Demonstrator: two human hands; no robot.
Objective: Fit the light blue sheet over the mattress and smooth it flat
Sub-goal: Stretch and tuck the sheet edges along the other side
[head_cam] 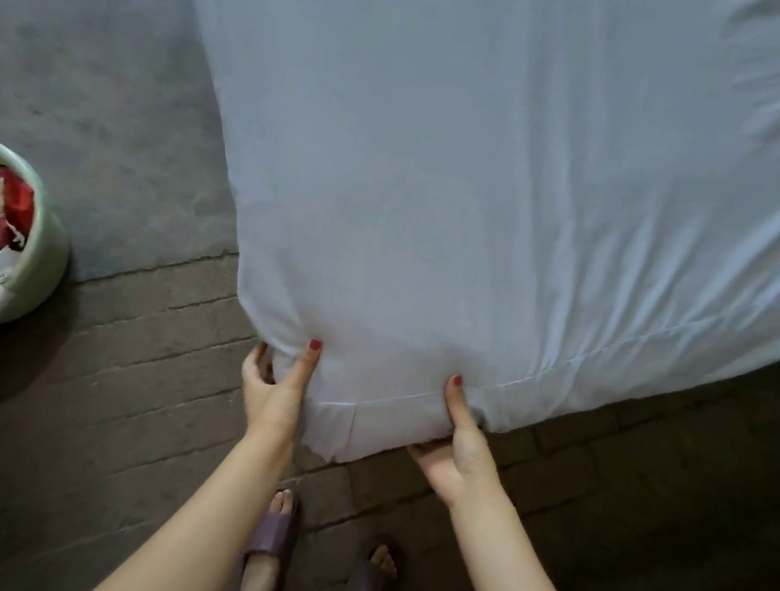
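Head view: both hands at the near corner of the bed.

Both bare arms reach forward and down. Her left hand (271, 391) curls round the corner, thumb on top, pinching the light blue sheet (455, 150); her right hand (458, 443) grips it from beneath, thumb pressed on the hem. Soft, thin cotton drapes the mattress, creased toward the right. A pale green tub (36, 264) of patterned cloth stands on the brick floor (123, 404).
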